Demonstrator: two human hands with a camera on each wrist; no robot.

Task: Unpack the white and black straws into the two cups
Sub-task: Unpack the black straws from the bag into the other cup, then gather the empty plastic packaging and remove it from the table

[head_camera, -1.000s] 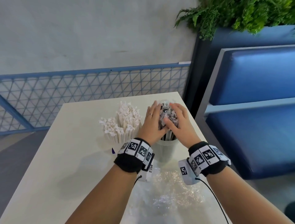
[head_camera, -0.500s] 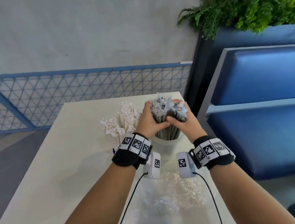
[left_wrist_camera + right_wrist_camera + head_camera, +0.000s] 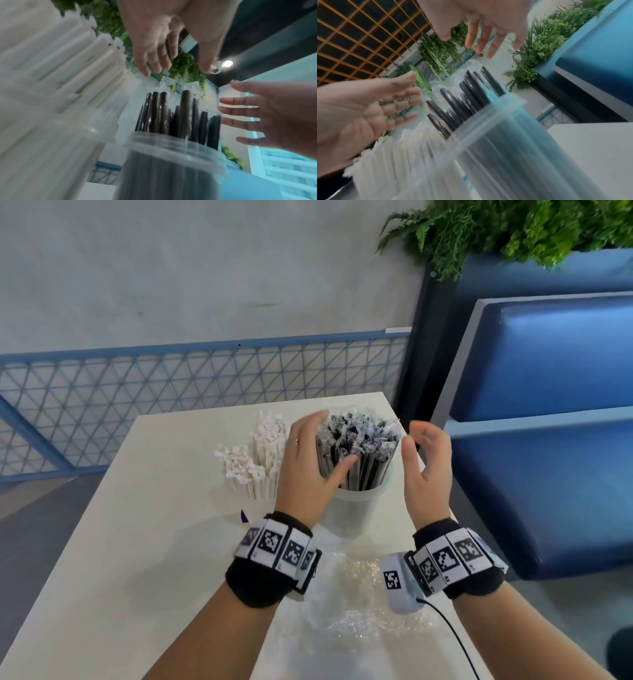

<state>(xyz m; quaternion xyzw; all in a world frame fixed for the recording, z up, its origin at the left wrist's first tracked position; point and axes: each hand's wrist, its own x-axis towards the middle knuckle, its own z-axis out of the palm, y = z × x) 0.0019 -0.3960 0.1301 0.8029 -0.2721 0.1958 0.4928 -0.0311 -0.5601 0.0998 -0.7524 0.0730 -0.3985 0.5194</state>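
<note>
Black straws (image 3: 359, 450) in clear wrappers stand upright in a clear cup (image 3: 356, 511) on the white table (image 3: 154, 542). To the left of it, white straws (image 3: 260, 460) stand in a second cup, mostly hidden behind my left hand. My left hand (image 3: 313, 457) is spread beside the black bundle, its thumb lying against the front of the straws. My right hand (image 3: 423, 450) hovers spread just right of the bundle, apart from it. The wrist views show the black straws (image 3: 181, 115) (image 3: 464, 97) with straight fingers (image 3: 150, 63) (image 3: 489, 43) around them, holding nothing.
Crumpled clear plastic wrap (image 3: 363, 607) lies on the table between my wrists. A blue padded bench (image 3: 548, 460) stands close to the table's right edge. A blue mesh railing (image 3: 171, 392) runs behind the table, and green plants (image 3: 513, 227) hang above the bench.
Half a second ago both hands gripped the black straw bundle, lifted partly out of the cup. The bundle now stands lower in the cup and both hands have let go and spread apart.
</note>
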